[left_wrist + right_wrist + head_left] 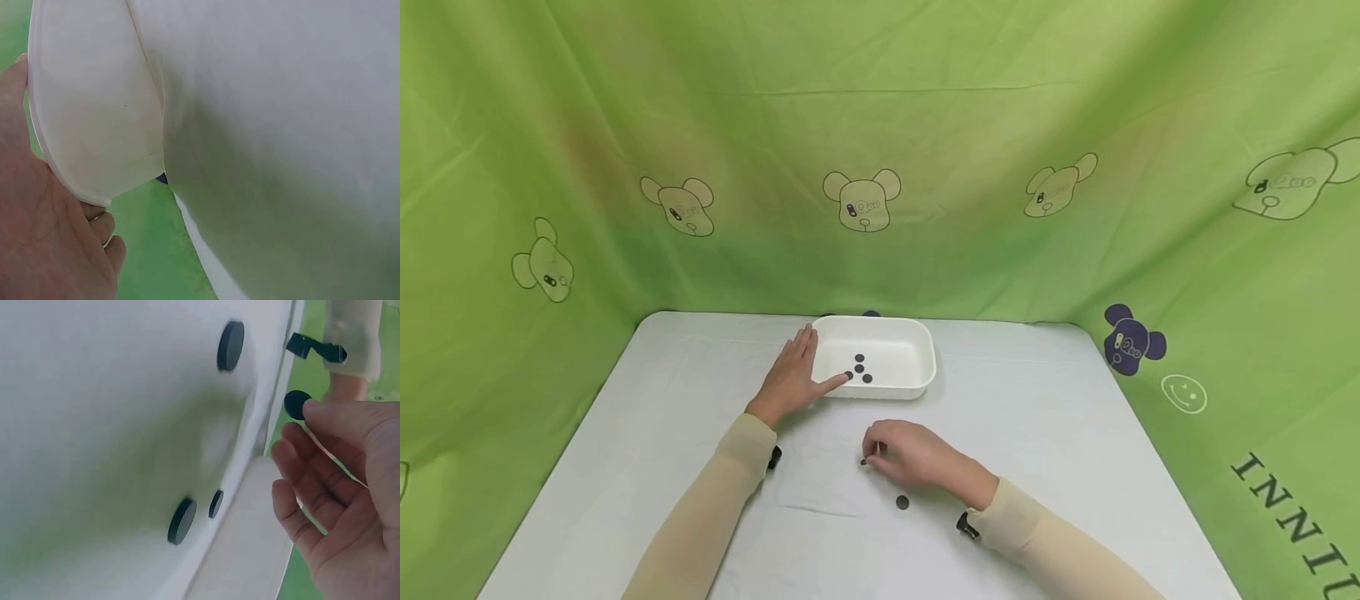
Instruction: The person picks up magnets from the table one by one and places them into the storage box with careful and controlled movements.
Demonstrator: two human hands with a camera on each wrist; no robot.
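Observation:
A white rectangular tray (921, 354) stands near the table's far edge, with several flat black discs (859, 357) lying inside. My left hand (792, 375) rests at the tray's left side, fingers straight along the rim and thumb reaching over the near rim. In the left wrist view, its palm (47, 231) is against the tray's outer wall (103, 94). In front of the tray, my right hand (910, 454) pinches one black disc (297, 404) between thumb and index finger, just over the table. Another black disc (902, 502) lies beside that hand.
The right wrist view has three discs on the white tablecloth, the largest-looking one (231, 346) near the top. Green curtains (865, 125) with bear prints enclose the table (1022, 400) at the back and sides. Each wrist wears a black strap mount (967, 526).

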